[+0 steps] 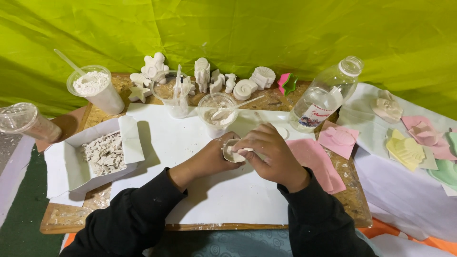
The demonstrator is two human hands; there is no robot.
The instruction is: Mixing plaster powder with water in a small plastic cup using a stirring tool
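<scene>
My left hand (209, 157) cups a small round white plaster piece (233, 152) over the white paper sheet (223, 200). My right hand (269, 152) pinches the same piece from the right, fingertips on its edge. Both arms wear black sleeves. Just beyond the hands stands a clear cup of wet plaster (216, 113) with a stick in it.
A white box of broken plaster bits (102, 153) lies at left. A cup of white powder (93, 85), another clear cup (172, 93), several white plaster figures (202, 74) and a clear bottle (326, 93) line the back. Pink, yellow and green moulds (404, 150) lie at right.
</scene>
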